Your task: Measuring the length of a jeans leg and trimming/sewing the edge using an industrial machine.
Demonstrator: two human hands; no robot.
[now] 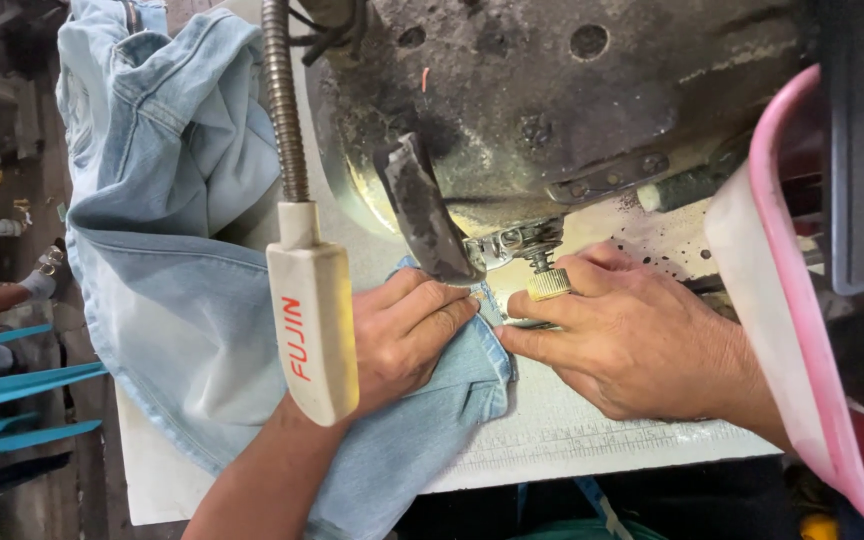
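Just below the centre of the frame, the folded edge of the pale blue denim garment point(202, 330) lies flat on the off-white sewing table point(572, 430), its free corner tucked up under the dark metal presser foot and needle bar point(492, 250) of the grimy black sewing machine point(552, 100). Its seam runs roughly from lower centre up toward the needle, while the bulk of the cloth trails away to the upper left and spills over the table's left edge. Pressing on that corner from the left, the left hand point(402, 335) lies palm down with fingers bent, pinning the cloth rather than gripping it. Coming in from the right, the right hand point(632, 345) also rests flat, fingertips touching the denim's right edge just beside a small brass knurled screw point(550, 284); both hands are about equally near the needle, one on each side. A cream-coloured plastic lamp head on a ribbed metal gooseneck point(312, 320) hangs over the left wrist and hides part of it. Bare table shows below the right hand; a pink plastic rim point(802, 300) crowds the right side.
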